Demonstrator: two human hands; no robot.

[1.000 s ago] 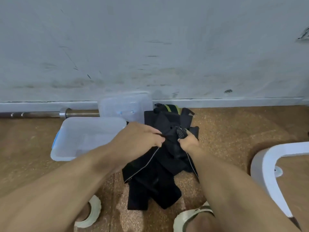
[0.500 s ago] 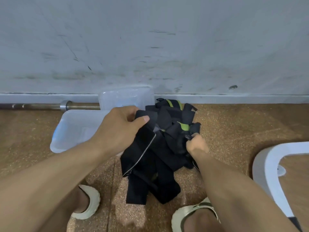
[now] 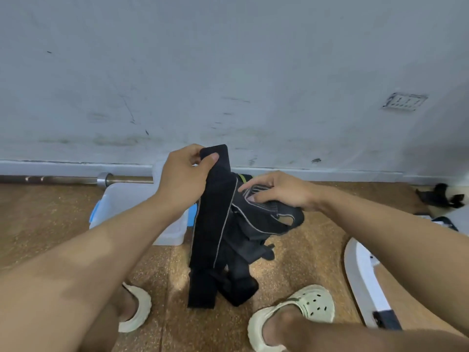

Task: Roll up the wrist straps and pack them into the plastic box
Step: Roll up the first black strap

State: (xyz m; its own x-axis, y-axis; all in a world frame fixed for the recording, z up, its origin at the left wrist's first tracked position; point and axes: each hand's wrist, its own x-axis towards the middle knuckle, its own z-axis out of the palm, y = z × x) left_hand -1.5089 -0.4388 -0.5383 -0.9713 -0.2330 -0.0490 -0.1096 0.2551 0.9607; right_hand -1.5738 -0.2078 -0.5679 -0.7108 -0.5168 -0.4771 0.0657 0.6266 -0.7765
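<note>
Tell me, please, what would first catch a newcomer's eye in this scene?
Most striking is the tangle of black straps at centre, lifted off the brown floor: the left hand pinches one strap's end high up, while the right hand grips a grey-edged strap beside it. Behind the left forearm sits the clear plastic box, and a barbell lies along the wall.

Plastic box [image 3: 119, 201] half hidden behind the left forearm, barbell [image 3: 76, 179] cut off at left edge, dark object [image 3: 441, 198] far right — blurred, unidentifiable.
</note>
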